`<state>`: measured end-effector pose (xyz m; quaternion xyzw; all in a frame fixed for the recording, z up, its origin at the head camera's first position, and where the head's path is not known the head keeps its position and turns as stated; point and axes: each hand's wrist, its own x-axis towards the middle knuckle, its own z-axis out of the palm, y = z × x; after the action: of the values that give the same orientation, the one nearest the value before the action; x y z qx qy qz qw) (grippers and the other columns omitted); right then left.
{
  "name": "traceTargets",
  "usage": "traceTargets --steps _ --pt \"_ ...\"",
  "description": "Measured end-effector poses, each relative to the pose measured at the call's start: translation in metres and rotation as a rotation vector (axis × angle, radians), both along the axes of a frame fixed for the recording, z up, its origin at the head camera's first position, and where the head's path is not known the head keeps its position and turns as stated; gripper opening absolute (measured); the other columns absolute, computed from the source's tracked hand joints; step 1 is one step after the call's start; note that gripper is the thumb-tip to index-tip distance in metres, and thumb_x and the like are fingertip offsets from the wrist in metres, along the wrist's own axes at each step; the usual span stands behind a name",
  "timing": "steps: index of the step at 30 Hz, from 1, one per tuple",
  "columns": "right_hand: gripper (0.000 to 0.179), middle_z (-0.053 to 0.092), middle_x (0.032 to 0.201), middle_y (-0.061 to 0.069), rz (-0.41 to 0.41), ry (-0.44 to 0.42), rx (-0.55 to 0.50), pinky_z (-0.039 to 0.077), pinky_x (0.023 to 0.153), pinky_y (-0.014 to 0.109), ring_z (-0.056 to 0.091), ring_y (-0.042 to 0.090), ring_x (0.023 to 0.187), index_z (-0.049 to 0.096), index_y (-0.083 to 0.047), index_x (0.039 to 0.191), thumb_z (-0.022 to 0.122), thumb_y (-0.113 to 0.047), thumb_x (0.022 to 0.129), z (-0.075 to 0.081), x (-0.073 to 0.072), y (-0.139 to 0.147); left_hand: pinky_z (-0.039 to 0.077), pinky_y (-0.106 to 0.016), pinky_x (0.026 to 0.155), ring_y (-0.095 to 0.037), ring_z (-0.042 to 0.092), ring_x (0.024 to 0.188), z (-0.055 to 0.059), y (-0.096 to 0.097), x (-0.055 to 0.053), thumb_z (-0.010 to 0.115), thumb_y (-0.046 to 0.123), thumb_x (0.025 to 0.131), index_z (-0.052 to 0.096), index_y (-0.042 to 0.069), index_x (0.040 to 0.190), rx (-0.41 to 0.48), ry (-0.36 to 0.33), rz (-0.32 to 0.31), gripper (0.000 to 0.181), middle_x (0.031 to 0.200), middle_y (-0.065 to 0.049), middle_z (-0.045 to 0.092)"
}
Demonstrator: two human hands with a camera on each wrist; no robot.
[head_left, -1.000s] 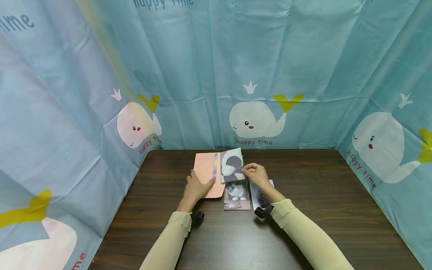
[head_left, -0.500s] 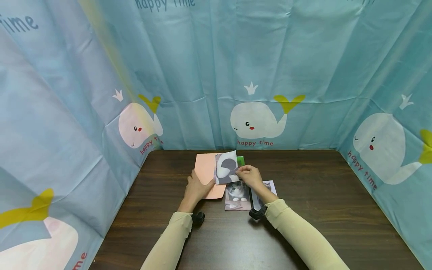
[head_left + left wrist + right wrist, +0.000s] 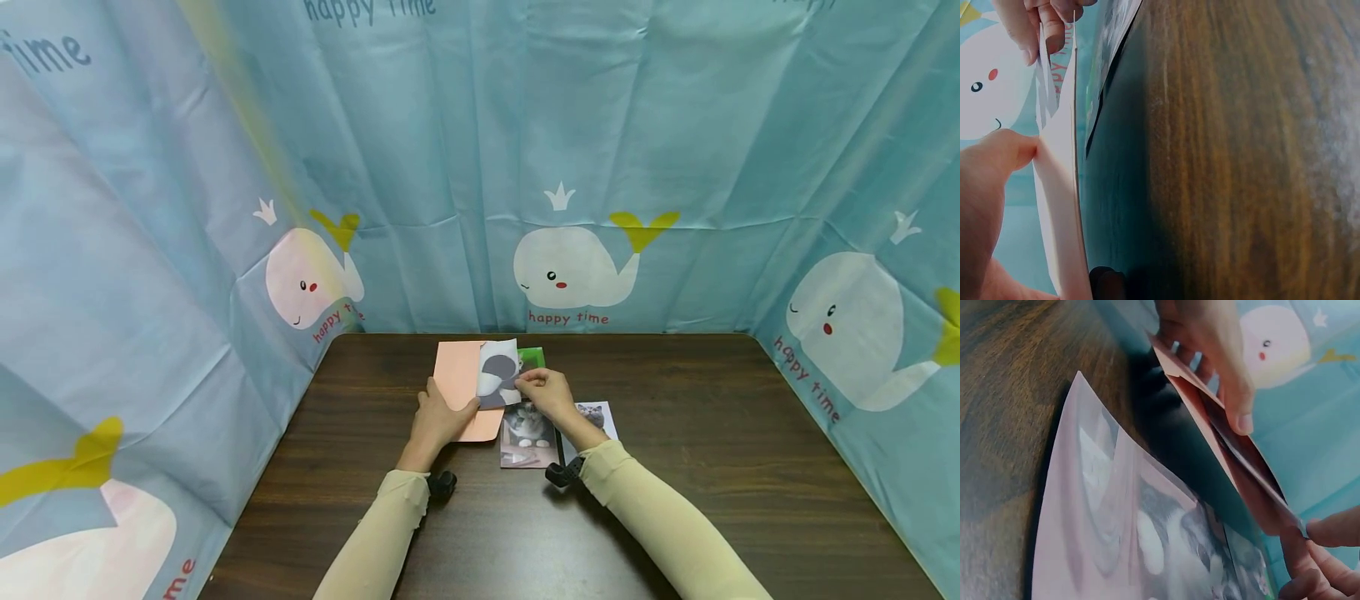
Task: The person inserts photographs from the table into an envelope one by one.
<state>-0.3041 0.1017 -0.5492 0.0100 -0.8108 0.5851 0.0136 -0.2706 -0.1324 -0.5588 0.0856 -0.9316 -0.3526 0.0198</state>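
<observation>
My left hand (image 3: 437,418) grips a peach paper envelope (image 3: 454,367), its thumb at the open right side. In the left wrist view, the envelope (image 3: 1057,206) is held raised over the table, mouth parted. A grey-and-white photo card (image 3: 498,375) sits partly inside that mouth. Between thumb and fingers, my right hand (image 3: 549,392) pinches the card's outer edge. The right wrist view shows the card slanting into the envelope (image 3: 1204,415), its inner part hidden by the front panel. Below lies a cat photo (image 3: 527,437) on the table.
A green-edged photo (image 3: 532,358) lies behind the right hand. Another cat photo (image 3: 595,414) is partly covered by the right forearm. The dark wooden table (image 3: 712,467) is bordered by a blue curtain (image 3: 420,167) with whale prints.
My right hand has moved left, carrying the card further into the envelope. More of the green-edged photo and the right-hand cat photo shows. The left hand keeps its hold.
</observation>
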Motion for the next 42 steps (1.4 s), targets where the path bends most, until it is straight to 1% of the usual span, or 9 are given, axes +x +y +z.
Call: traceTargets --steps 5,9,12,17,20,24,33,37,42 --pt "0.016 0.080 0.088 0.009 0.010 0.012 0.055 0.046 0.063 0.025 0.061 0.006 0.069 0.079 0.001 0.103 0.080 -0.013 0.096 0.001 -0.002 -0.004 0.050 -0.065 0.103 -0.059 0.058 0.125 0.000 -0.001 -0.001 0.078 0.061 0.089 0.017 -0.008 0.167 -0.005 0.003 0.003 0.121 0.151 -0.041 0.041" --pt "0.016 0.080 0.088 0.012 0.022 0.007 0.044 0.046 0.062 0.025 0.062 0.007 0.069 0.078 0.003 0.104 0.079 -0.011 0.096 0.002 -0.002 -0.009 0.050 -0.065 0.104 -0.059 0.058 0.127 0.001 0.000 0.000 0.077 0.062 0.089 0.016 -0.008 0.167 -0.003 -0.004 0.004 0.121 0.152 -0.041 0.040" --pt "0.016 0.080 0.090 0.014 0.027 0.008 0.035 0.047 0.062 0.024 0.065 0.009 0.072 0.078 0.004 0.104 0.079 -0.010 0.096 0.001 -0.003 -0.012 0.050 -0.065 0.104 -0.059 0.058 0.127 0.002 0.000 0.001 0.077 0.062 0.090 0.016 -0.007 0.167 0.003 -0.002 0.004 0.120 0.153 -0.041 0.039" --pt "0.017 0.080 0.094 0.015 0.028 0.020 0.059 0.050 0.064 0.025 0.070 0.013 0.078 0.078 0.003 0.106 0.079 -0.012 0.097 -0.001 -0.006 -0.019 0.050 -0.064 0.105 -0.059 0.058 0.127 0.002 0.000 0.000 0.077 0.062 0.090 0.016 -0.008 0.167 0.005 -0.002 -0.002 0.121 0.153 -0.041 0.039" --pt "0.017 0.080 0.094 0.015 0.028 0.013 0.069 0.050 0.064 0.025 0.070 0.013 0.076 0.078 0.002 0.105 0.080 -0.012 0.096 -0.002 -0.007 -0.023 0.049 -0.064 0.106 -0.058 0.057 0.129 0.001 0.000 0.000 0.076 0.062 0.090 0.015 -0.008 0.167 0.008 -0.012 0.000 0.121 0.155 -0.041 0.037" --pt "0.015 0.080 0.091 0.014 0.032 0.011 0.083 0.049 0.063 0.024 0.069 0.011 0.073 0.078 0.002 0.102 0.081 -0.011 0.095 -0.003 -0.008 -0.027 0.049 -0.065 0.107 -0.058 0.056 0.131 -0.001 0.000 0.000 0.076 0.063 0.090 0.015 -0.008 0.167 0.014 -0.021 0.005 0.121 0.156 -0.041 0.036" --pt "0.011 0.078 0.082 0.010 0.042 0.002 0.074 0.048 0.059 0.023 0.066 0.011 0.068 0.076 0.003 0.098 0.079 -0.007 0.094 -0.004 -0.007 -0.031 0.049 -0.065 0.107 -0.058 0.056 0.130 -0.001 0.000 0.000 0.076 0.063 0.089 0.015 -0.007 0.168 0.020 -0.025 0.016 0.122 0.155 -0.040 0.037" --pt "0.011 0.078 0.082 0.010 0.048 0.007 0.087 0.048 0.058 0.023 0.069 0.014 0.068 0.076 0.002 0.098 0.079 -0.008 0.094 -0.005 -0.007 -0.032 0.049 -0.065 0.106 -0.058 0.057 0.130 -0.001 -0.001 0.000 0.076 0.062 0.089 0.015 -0.007 0.167 0.020 -0.018 0.015 0.121 0.154 -0.040 0.039" --pt "0.011 0.079 0.082 0.008 0.042 -0.010 0.111 0.045 0.055 0.023 0.066 0.012 0.064 0.078 -0.001 0.099 0.080 -0.011 0.095 -0.004 -0.007 -0.034 0.049 -0.065 0.106 -0.058 0.057 0.130 -0.001 0.000 0.000 0.076 0.062 0.089 0.016 -0.006 0.167 0.016 -0.017 0.018 0.120 0.153 -0.040 0.039"
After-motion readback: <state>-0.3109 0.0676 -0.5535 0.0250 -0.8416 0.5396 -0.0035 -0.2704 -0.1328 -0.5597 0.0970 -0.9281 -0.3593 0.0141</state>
